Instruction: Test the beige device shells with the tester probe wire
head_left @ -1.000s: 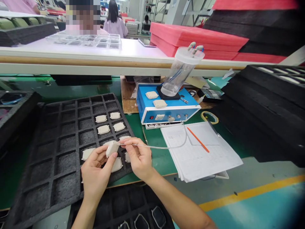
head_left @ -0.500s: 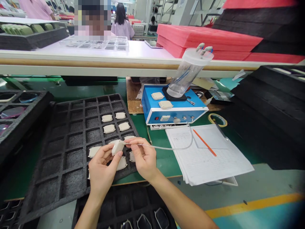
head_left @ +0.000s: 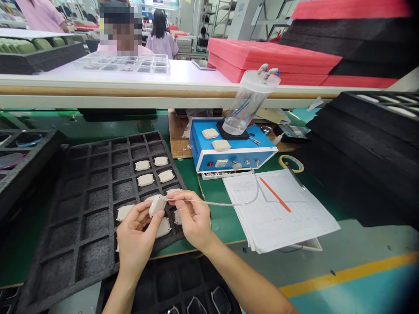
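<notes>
My left hand (head_left: 139, 233) pinches a small cream plastic case (head_left: 157, 205) between thumb and fingers, tilted on its edge above the black foam tray (head_left: 94, 237). The fingers of my right hand (head_left: 194, 218) are closed round the end of a thin clear tube (head_left: 225, 204), whose tip meets the case's right side; whether it goes in is too small to tell. The tube curves back to the front of a blue box-shaped machine (head_left: 233, 158). More cream cases (head_left: 145, 179) lie in the tray's right-hand compartments, some partly hidden by my hands.
Two cream cases (head_left: 210, 133) and a tilted clear cylinder (head_left: 244, 107) stand on the machine. Papers (head_left: 288, 226) with an orange stick (head_left: 275, 194) lie to the right, near a tape roll (head_left: 291, 164). Red foam trays (head_left: 268, 56) are stacked on the shelf. Co-workers are beyond.
The whole view has shifted slightly, so things appear a little further left. Both hands keep their hold on the case and the tube, with the tip still at the case's side.
</notes>
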`<state>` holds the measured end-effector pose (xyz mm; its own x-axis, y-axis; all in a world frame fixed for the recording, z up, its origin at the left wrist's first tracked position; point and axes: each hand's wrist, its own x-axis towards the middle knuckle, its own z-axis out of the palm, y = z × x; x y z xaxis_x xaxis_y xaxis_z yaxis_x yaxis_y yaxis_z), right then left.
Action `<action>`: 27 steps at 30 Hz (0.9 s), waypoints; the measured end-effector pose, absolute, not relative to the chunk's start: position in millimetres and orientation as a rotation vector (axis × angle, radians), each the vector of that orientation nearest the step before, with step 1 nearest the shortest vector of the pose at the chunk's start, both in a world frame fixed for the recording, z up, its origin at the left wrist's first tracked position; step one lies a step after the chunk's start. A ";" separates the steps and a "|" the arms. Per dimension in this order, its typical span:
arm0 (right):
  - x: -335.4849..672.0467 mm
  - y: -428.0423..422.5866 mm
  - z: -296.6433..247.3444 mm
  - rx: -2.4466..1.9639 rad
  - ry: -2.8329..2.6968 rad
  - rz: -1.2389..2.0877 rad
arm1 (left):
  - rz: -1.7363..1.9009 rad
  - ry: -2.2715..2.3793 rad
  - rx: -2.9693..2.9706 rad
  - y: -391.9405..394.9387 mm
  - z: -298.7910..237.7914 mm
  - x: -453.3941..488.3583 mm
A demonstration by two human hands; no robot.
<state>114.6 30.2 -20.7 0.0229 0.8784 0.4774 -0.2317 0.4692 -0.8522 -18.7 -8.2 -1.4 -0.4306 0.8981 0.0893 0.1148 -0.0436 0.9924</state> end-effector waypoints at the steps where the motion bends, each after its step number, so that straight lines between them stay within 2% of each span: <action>1: 114.7 30.2 -20.4 -0.664 -1.261 0.961 | 1.537 1.589 1.091 -8.0 -0.8 -18.8; 14: 115.5 26.4 -21.4 -0.620 -1.186 0.897 | 1.488 1.564 1.138 -6.2 9.8 -27.1; 17: 116.6 22.1 -22.1 -0.623 -1.080 0.875 | 1.346 1.590 1.460 34.8 35.2 -39.4; 20: 116.3 19.5 -23.0 -0.670 -1.050 0.873 | 1.041 1.877 1.921 105.6 56.5 -51.8; 24: 115.8 19.6 -23.9 -0.767 -1.093 0.877 | 0.866 1.978 1.939 178.8 59.0 -55.7; 27: 119.3 18.7 -23.7 -0.812 -1.105 0.882 | 0.754 2.033 1.908 189.7 40.2 -48.4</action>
<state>119.3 18.7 -23.7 0.2035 0.8977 0.3909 -0.1826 0.4270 -0.8856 -48.4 189.7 40.2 -0.1093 0.9805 0.1633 0.8496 0.0069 0.5273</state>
